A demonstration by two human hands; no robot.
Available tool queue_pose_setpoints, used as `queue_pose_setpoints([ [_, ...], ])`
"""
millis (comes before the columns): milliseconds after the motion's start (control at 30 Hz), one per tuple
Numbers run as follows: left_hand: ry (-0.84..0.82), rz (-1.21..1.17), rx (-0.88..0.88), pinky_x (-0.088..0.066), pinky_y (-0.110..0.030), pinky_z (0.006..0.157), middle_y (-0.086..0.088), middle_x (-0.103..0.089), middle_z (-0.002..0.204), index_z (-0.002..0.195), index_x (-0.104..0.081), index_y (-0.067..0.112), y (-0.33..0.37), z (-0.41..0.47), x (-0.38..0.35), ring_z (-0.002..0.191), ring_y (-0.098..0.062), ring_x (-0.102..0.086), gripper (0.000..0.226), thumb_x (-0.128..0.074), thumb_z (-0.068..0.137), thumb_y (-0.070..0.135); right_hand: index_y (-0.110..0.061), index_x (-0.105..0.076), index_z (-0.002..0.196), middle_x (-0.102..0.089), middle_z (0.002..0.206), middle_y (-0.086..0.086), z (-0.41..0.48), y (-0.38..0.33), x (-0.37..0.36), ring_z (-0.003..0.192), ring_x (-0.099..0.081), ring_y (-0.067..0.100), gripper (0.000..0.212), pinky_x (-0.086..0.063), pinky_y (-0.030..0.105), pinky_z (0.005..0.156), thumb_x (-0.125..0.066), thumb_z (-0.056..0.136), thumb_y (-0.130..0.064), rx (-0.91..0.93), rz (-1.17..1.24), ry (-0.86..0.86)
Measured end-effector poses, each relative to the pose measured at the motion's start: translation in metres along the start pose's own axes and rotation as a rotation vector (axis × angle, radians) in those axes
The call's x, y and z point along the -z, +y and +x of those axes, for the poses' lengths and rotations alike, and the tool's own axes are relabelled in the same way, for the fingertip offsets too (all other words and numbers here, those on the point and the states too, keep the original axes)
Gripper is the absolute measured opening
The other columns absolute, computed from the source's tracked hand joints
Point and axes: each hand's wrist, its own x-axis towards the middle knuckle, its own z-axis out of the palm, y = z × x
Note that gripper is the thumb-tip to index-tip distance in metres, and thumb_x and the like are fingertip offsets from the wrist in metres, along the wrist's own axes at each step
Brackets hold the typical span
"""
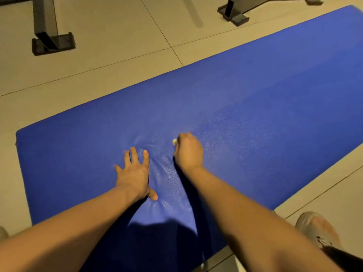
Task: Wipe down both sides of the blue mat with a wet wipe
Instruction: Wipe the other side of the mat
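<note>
The blue mat (245, 99) lies flat on a tiled floor, running from the near left to the far right. My left hand (135, 173) presses flat on the mat with its fingers spread. Just to its right, my right hand (187, 151) is curled into a fist on the mat, gripping a bunched white wet wipe (174, 141), of which only a small bit shows at the knuckles. The mat's surface dimples around both hands.
Dark metal feet of gym equipment stand on the beige floor at the far left (53, 42) and far right (235, 14). A foot in a tan shoe (316, 230) is on the floor by the mat's near right edge.
</note>
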Motion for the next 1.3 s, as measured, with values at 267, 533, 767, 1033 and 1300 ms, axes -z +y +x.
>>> queue_pose_setpoints([
  [267, -0.030, -0.023, 0.004, -0.018, -0.072, 0.115, -0.023, 0.025, 0.161, 0.157, 0.021, 0.015, 0.000, 0.001, 0.000, 0.150, -0.043, 0.019, 0.165, -0.088, 0.047, 0.071, -0.010, -0.065, 0.085, -0.055, 0.093, 0.013, 0.007, 0.091, 0.037, 0.077, -0.056, 0.037, 0.015, -0.033, 0.033, 0.062, -0.063, 0.094, -0.022, -0.048, -0.038, 0.093],
  [533, -0.029, -0.036, 0.012, -0.019, -0.073, 0.114, -0.023, 0.027, 0.160, 0.157, 0.021, 0.015, 0.001, 0.005, -0.001, 0.150, -0.044, 0.020, 0.166, -0.090, 0.047, 0.068, -0.006, -0.059, 0.092, -0.061, 0.097, 0.016, -0.010, 0.082, 0.029, 0.082, -0.059, 0.038, 0.022, -0.033, 0.034, 0.063, -0.051, 0.102, -0.023, -0.227, 0.030, 0.116],
  [767, -0.001, -0.017, 0.013, -0.025, -0.071, 0.112, -0.023, 0.025, 0.160, 0.157, 0.020, 0.016, 0.001, 0.005, -0.002, 0.150, -0.043, 0.016, 0.166, -0.089, 0.044, 0.072, -0.013, -0.059, 0.085, -0.056, 0.080, 0.006, -0.061, 0.041, 0.004, 0.062, -0.059, 0.030, 0.017, -0.031, 0.030, 0.053, -0.062, 0.097, -0.025, 0.150, -0.031, -0.036],
  [1033, -0.016, -0.021, 0.010, -0.023, -0.072, 0.112, -0.024, 0.026, 0.159, 0.156, 0.021, 0.015, 0.000, 0.008, -0.004, 0.150, -0.044, 0.017, 0.167, -0.089, 0.044, 0.071, -0.008, -0.052, 0.106, -0.064, 0.102, 0.012, 0.016, 0.133, 0.059, 0.082, -0.058, 0.033, 0.014, -0.038, 0.036, 0.065, -0.053, 0.100, -0.021, -0.338, -0.050, 0.107],
  [1300, -0.044, -0.020, 0.024, -0.021, -0.074, 0.111, -0.027, 0.026, 0.158, 0.155, 0.022, 0.010, 0.005, 0.007, 0.000, 0.149, -0.047, 0.017, 0.168, -0.091, 0.045, 0.067, -0.007, -0.056, 0.102, -0.062, 0.104, 0.015, -0.052, 0.036, 0.012, 0.090, -0.061, 0.036, 0.016, -0.036, 0.035, 0.067, -0.046, 0.102, -0.018, -0.220, 0.062, -0.037],
])
